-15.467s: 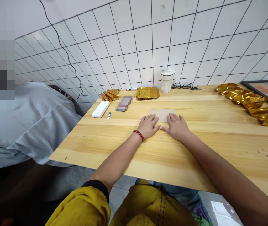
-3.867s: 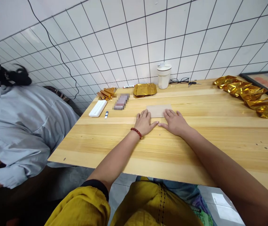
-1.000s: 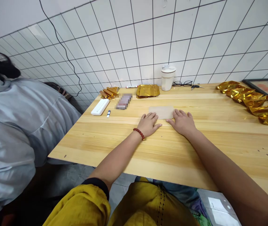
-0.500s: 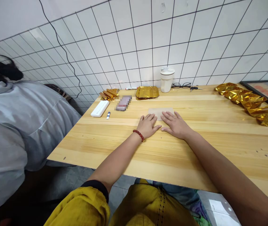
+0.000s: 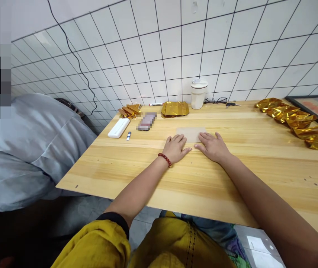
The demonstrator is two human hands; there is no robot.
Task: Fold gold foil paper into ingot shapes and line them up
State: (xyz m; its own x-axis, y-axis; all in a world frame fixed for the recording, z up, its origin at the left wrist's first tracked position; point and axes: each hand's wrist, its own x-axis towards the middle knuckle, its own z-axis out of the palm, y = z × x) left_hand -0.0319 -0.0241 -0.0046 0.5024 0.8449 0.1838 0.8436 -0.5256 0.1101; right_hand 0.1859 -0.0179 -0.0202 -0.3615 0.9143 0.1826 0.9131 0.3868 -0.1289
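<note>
A pale beige sheet of paper (image 5: 191,134) lies flat on the wooden table (image 5: 136,167) in front of me. My left hand (image 5: 176,147) rests palm down with its fingertips over the sheet's left end; a dark red bead bracelet (image 5: 164,159) circles that wrist. Over the right end of the sheet lie the fingertips of my right hand (image 5: 212,146), also palm down. Both hands have their fingers stretched out and grip nothing. The two thumbs point toward each other just below the sheet, a small gap between them.
Along the back stand folded gold foil (image 5: 174,109), a white lidded cup (image 5: 198,94), glasses (image 5: 216,101) and a key (image 5: 231,104). A white power bank (image 5: 119,128) and a glue stick (image 5: 128,136) lie left. Twisted gold foil (image 5: 295,121) stretches right. Another person (image 5: 36,149) sits left.
My right hand has slid a little to the right along the sheet, uncovering more of its middle. My left hand has stayed put. The person at left has shifted posture.
</note>
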